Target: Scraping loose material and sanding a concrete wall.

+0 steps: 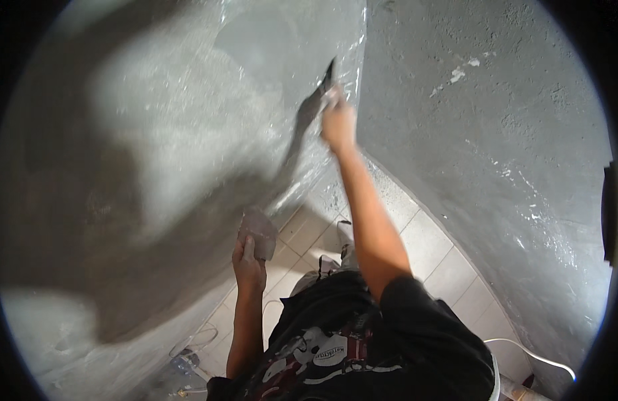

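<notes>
My right hand (339, 125) is raised to the grey wall (189, 100) on the left, close to the corner. Its fingers are closed on a scraper (330, 72) whose dark, thin blade points up at the wall; motion blurs the hand, and I cannot tell whether the blade touches. Lower down, my left hand (247, 262) grips a flat, greyish-pink, roughly square piece (258, 228), thumb across its face. What this piece is made of does not show clearly. White specks and streaks mark the wall around the scraper.
A second grey wall (483, 134) with white patches meets the first at a corner. Light tiles (429, 250) cover the narrow floor between them. A white cable (539, 357) curves at lower right. Clear plastic (182, 363) and another cable lie at lower left.
</notes>
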Tool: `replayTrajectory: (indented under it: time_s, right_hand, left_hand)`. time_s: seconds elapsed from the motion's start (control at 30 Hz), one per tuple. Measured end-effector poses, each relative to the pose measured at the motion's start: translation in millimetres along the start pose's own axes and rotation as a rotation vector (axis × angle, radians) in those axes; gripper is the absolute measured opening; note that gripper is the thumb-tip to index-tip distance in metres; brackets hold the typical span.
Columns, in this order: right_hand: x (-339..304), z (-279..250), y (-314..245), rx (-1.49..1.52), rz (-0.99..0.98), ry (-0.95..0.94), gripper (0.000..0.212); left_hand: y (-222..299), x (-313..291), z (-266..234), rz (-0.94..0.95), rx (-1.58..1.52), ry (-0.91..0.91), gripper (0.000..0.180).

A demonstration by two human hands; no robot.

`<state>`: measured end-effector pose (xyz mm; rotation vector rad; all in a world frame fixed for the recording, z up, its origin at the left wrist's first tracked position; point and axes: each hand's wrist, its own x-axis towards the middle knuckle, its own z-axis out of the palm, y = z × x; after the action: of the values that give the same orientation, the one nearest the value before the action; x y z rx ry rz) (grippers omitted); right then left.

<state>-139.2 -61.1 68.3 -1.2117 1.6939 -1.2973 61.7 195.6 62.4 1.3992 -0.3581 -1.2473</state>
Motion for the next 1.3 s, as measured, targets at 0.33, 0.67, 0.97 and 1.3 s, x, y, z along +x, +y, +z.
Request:
replayTrajectory:
  time_s: [0.33, 0.67, 0.97, 1.3]
  right_hand:
    - [-148.8, 53.9, -12.1, 0.032, -0.051, -0.185, 0.047]
    - [-184.5, 82.6, -1.7, 0.177, -0.227, 0.020, 0.048]
    - [-78.0, 72.2, -3.1, 0.119, -0.038, 0.264, 0.046]
    - [-62.0, 49.7, -2.4, 0.192, 0.087, 0.106, 0.047]
  left_hand:
    - [-2.3, -5.4, -30.3, 0.048, 0.208, -0.094, 0.035]
    - [-1.0, -40.3, -94.2, 0.143, 0.237, -0.002, 0.033]
    - [-6.7, -72.2, -136.2, 0.058, 0.144, 0.070, 0.033]
    - [-23.4, -66.8, -144.2, 0.007, 0.140, 0.077, 0.037]
